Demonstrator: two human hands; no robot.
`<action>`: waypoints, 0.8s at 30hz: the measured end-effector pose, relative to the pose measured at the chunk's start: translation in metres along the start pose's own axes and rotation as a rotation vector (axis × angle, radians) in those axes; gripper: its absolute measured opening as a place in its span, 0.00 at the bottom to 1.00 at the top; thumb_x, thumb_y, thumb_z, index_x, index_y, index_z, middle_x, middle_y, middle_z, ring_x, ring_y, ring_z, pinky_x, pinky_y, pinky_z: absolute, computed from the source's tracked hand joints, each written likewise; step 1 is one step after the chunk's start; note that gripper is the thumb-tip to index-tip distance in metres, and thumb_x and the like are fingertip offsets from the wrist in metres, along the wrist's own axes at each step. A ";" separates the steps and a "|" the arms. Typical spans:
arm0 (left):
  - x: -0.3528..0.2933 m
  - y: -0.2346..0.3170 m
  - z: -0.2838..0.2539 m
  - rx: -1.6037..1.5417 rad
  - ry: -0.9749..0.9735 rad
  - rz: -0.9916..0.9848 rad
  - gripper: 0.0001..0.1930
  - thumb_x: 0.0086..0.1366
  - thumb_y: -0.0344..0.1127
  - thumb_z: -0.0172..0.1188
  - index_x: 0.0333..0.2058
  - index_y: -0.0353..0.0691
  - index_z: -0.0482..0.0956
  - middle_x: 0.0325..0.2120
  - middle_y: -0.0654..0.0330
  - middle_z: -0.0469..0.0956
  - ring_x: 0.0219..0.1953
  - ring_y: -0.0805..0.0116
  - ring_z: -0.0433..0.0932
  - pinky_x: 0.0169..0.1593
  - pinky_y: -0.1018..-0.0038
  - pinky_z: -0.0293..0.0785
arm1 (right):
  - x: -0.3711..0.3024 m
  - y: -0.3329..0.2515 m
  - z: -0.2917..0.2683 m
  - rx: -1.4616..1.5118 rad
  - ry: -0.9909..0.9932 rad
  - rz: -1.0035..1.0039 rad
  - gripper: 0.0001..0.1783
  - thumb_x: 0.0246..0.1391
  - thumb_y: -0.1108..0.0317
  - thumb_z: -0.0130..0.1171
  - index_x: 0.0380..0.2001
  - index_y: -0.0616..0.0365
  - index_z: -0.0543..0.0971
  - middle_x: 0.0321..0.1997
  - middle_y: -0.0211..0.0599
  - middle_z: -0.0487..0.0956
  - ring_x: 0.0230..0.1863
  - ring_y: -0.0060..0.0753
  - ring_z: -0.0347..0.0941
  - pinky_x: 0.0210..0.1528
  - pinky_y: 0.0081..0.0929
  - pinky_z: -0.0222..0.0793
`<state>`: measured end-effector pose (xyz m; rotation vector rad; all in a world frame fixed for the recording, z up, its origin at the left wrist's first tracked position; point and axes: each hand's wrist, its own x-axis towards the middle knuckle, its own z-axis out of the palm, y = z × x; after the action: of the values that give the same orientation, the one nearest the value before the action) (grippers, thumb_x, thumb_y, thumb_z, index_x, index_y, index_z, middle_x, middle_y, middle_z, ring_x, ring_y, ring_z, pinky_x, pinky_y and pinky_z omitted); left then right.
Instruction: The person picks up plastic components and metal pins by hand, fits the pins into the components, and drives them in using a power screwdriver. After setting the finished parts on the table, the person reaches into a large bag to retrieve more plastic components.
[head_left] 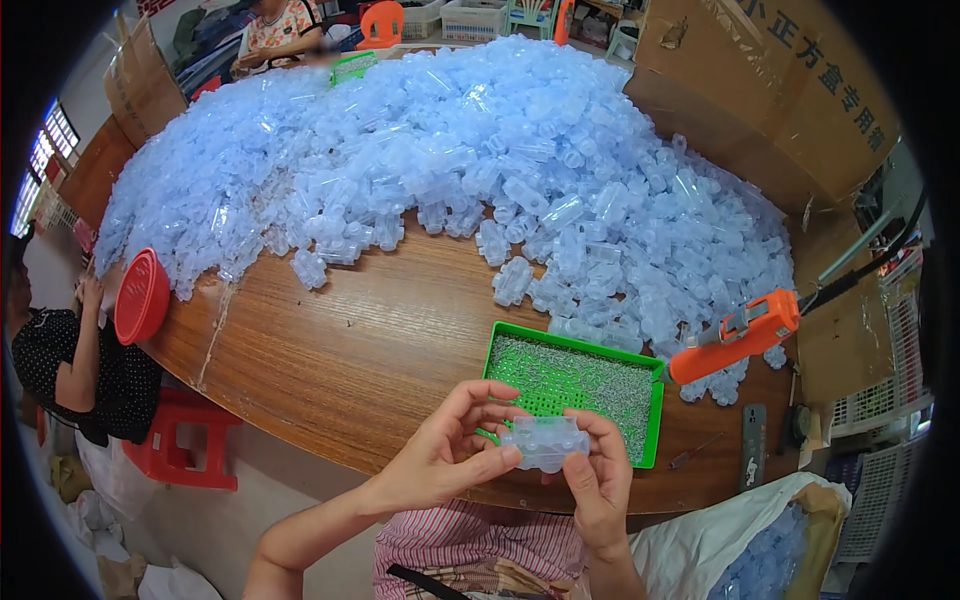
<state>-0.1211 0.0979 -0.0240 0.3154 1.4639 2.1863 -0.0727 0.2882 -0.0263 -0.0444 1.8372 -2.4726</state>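
Just above the near edge of the table, a clear, bluish moulded plastic part (546,443) is between my hands. My left hand (450,450) pinches its left end, thumb in front and fingers curled behind. At the right end, the thumb and fingers of my right hand (603,478) close on it. Right behind my hands lies a green tray (655,425) holding many small silvery metal pieces, too small to name. An orange power screwdriver (735,337) hangs with its tip near the tray's right far corner.
A big heap of similar plastic parts (480,130) spreads over the wooden table (330,350). A red basket (143,297) stands at the left, by a person in dotted clothing (90,370). Cardboard (770,90) rises far right; an open sack (740,545) of parts is near right.
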 end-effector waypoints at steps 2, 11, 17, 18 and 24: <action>-0.001 -0.005 0.000 0.081 0.015 0.019 0.25 0.60 0.26 0.61 0.55 0.39 0.62 0.47 0.57 0.72 0.44 0.78 0.71 0.46 0.80 0.71 | -0.002 0.002 0.001 0.021 0.031 0.003 0.22 0.60 0.69 0.52 0.55 0.65 0.62 0.48 0.37 0.71 0.45 0.22 0.69 0.42 0.18 0.67; 0.002 -0.002 -0.001 0.718 0.044 0.503 0.20 0.51 0.27 0.67 0.45 0.37 0.77 0.41 0.54 0.78 0.44 0.60 0.78 0.45 0.71 0.76 | -0.001 0.003 -0.010 -0.485 -0.046 -0.296 0.31 0.55 0.70 0.59 0.59 0.63 0.59 0.56 0.44 0.62 0.50 0.27 0.66 0.47 0.22 0.67; -0.003 -0.015 0.006 1.145 0.199 0.957 0.18 0.49 0.26 0.65 0.42 0.39 0.79 0.38 0.58 0.78 0.39 0.63 0.78 0.44 0.72 0.78 | -0.004 0.001 0.002 0.173 -0.060 0.109 0.34 0.54 0.72 0.59 0.61 0.63 0.56 0.53 0.39 0.66 0.50 0.26 0.67 0.53 0.24 0.65; -0.004 -0.020 0.008 1.171 0.195 1.002 0.17 0.50 0.27 0.64 0.42 0.38 0.79 0.38 0.58 0.79 0.39 0.62 0.78 0.43 0.71 0.78 | -0.004 0.003 0.004 0.174 -0.057 0.106 0.34 0.54 0.72 0.59 0.61 0.63 0.56 0.53 0.39 0.66 0.50 0.26 0.67 0.53 0.24 0.65; -0.007 -0.026 0.012 1.036 0.124 0.839 0.20 0.53 0.31 0.65 0.46 0.35 0.72 0.37 0.56 0.78 0.40 0.59 0.77 0.45 0.70 0.76 | -0.002 0.006 0.001 0.200 -0.040 0.150 0.28 0.58 0.76 0.52 0.61 0.68 0.58 0.55 0.40 0.69 0.56 0.27 0.66 0.57 0.25 0.62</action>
<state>-0.1026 0.1119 -0.0428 1.3452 2.8118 1.7150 -0.0702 0.2860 -0.0313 0.0506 1.5100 -2.5150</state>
